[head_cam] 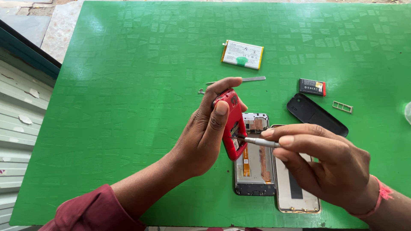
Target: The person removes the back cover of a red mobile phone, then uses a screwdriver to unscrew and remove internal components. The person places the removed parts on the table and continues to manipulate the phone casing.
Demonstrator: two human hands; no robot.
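Gripping a red phone body (231, 124) upright above the green desk (128, 107), the left hand (205, 132) has its fingers clamped around it; the right hand (325, 167) pinches a silver screwdriver (259, 141), tip touching the phone's inside, over an opened smartphone (254, 171).

A green, pattern-embossed worktop (128, 107) carries an opened grey smartphone frame (254, 171). Just right of it lies a pale phone back panel (295, 194). Beyond it rest a black oval cover (317, 114), small black battery (312, 87), metal card tray (342, 107), thin metal strip (252, 79) and white flat battery (242, 54).
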